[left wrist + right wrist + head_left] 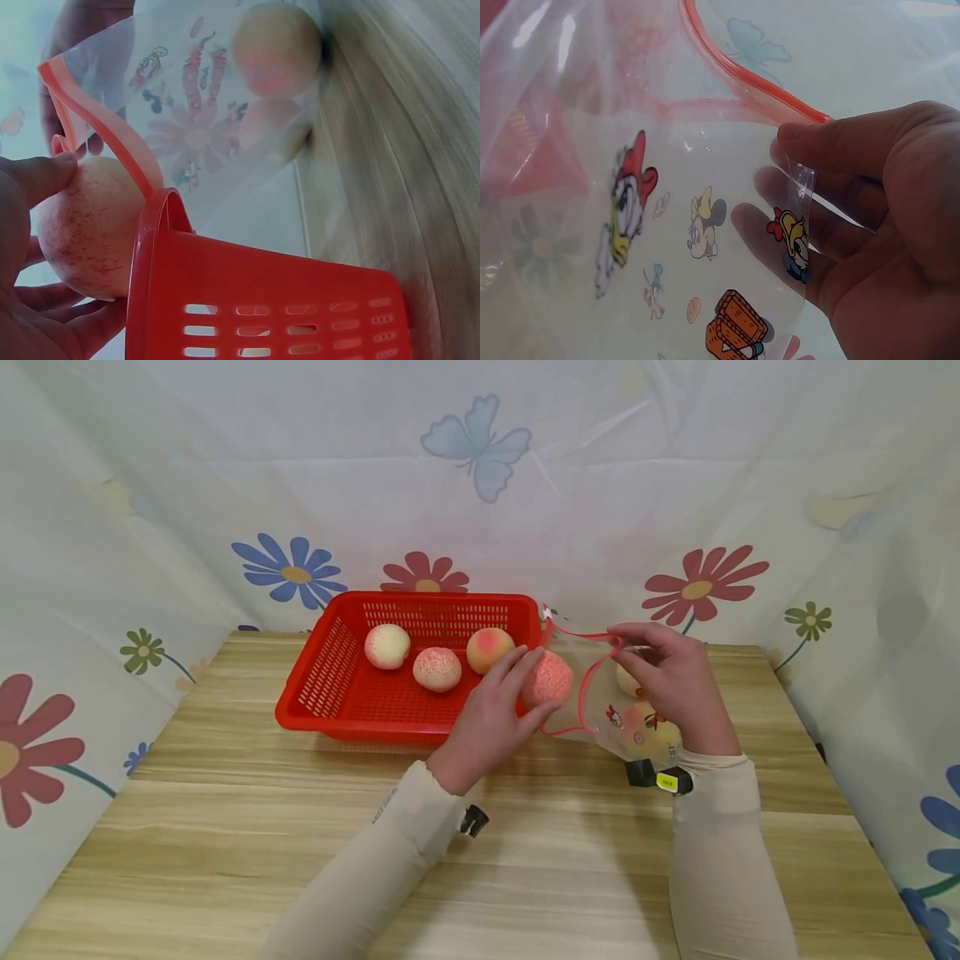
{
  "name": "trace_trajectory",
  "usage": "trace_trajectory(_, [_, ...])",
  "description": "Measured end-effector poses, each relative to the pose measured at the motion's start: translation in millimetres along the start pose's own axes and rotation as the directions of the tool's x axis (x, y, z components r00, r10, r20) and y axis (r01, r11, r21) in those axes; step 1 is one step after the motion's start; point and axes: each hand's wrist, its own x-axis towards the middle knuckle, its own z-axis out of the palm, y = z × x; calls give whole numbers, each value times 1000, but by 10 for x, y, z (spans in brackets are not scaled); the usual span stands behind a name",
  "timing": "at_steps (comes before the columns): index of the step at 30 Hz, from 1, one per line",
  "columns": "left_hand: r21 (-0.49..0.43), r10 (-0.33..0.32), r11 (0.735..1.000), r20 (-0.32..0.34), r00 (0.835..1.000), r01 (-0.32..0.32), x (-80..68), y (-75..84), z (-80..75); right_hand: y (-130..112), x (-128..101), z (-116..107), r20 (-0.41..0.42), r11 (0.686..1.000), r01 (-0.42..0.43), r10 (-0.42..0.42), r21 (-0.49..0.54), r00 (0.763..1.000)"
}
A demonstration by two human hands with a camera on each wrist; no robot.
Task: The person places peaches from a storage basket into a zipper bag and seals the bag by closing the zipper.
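My left hand (491,714) grips a speckled pink peach (549,680) at the right end of the red basket (300,720), level with the mouth of a clear zip bag (217,169). In the left wrist view the peach (94,229) sits between thumb and fingers, beside the bag's red zip edge. My right hand (675,681) pinches that edge near its corner, thumb on one side and fingers behind the film, and the mouth gapes. Cartoon figures are printed on the bag, and peaches (276,49) lie inside it on the table.
Three more peaches lie in the basket: a pale one (387,647), a speckled one (437,670) and a yellow-pink one (490,650). The wooden table (225,843) meets a flower-printed curtain (585,518) behind the basket.
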Motion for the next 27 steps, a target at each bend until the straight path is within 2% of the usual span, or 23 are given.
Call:
trace_trajectory(9, [-21, 18, 1000, -15, 1000, -18, 26, 5, -1, -16, -6, -6, 4, 1000, 19, -19, 11, 1000])
trace_trajectory(21, [14, 17, 1000, -21, 1000, -17, -2, -87, 12, 11, 0, -12, 2, 1000, -2, 2, -10, 1000])
trace_trajectory(27, [29, 38, 999, -36, 999, -37, -8, -108, 32, -8, -3, -15, 4, 1000, 18, -18, 1, 1000])
